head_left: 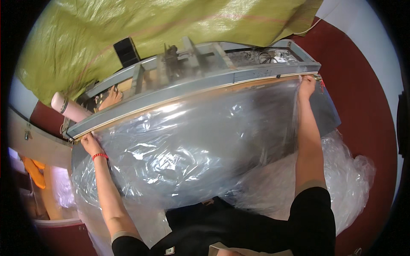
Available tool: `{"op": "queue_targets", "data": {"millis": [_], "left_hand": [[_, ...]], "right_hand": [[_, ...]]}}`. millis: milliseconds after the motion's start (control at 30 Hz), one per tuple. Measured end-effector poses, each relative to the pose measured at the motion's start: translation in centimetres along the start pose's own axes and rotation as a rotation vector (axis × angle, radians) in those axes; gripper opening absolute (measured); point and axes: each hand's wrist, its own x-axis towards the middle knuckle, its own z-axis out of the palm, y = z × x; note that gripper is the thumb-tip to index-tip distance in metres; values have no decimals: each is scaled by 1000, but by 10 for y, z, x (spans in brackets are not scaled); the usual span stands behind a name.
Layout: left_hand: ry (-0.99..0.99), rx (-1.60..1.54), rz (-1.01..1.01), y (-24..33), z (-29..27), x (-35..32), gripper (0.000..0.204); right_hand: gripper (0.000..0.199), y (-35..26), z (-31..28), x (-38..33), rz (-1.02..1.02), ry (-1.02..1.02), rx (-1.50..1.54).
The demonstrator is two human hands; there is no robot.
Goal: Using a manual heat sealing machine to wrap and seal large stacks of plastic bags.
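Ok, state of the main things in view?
Left hand: closed on film's left corner
Right hand: closed on film's right corner
Clear film: spread between hands, wrinkled
Loose plastic, right: bunched up
Pink bottle: tilted
Yellow-green sheet: draped, creased
Red bracelet: worn on left wrist

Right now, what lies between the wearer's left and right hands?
The head view shows a clear plastic sheet between left hand and right hand, along the grey frame.
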Motion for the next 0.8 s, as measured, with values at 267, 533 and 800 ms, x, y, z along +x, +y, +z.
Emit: {"op": "queue_targets", "data": {"millis": [267,533,800], "left_hand": [[130,-207,-51,29,11,-23,9],[-215,-92,278,124,-48,-86,8],[30,425,400,111,-110,-117,11]], "right_hand": [[19,-7,3,-5,-18,64,51],[18,-212,85,-241,-1119,-648,-75],[13,-183,69,-307,-335,-1274,71]]}}
